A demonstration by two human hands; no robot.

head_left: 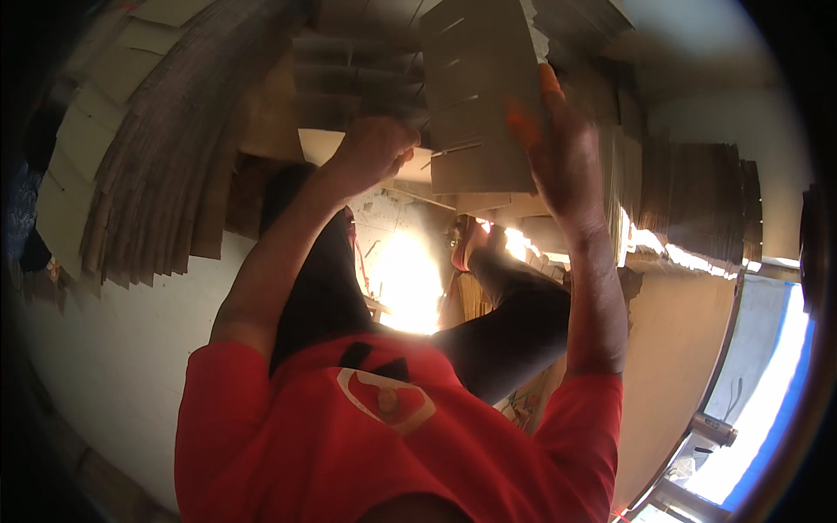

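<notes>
My right hand (567, 161) grips a slotted cardboard sheet (475, 105) by its right edge. Orange covers sit on its thumb and a finger; the thumb lies across the sheet's face. Short slits run in from the sheet's left edge. Just left of the sheet, my left hand (373, 155) is closed with its fingers curled in. Whatever it may pinch is hidden. Behind both hands, in shadow, cardboard strips (357, 78) cross one another in a grid.
A long row of stacked cardboard sheets (166, 139) leans at the left. More upright cardboard stacks (693, 187) stand at the right, above a tan board or panel (676, 322). Between my legs, bright light glares off the floor (405, 283).
</notes>
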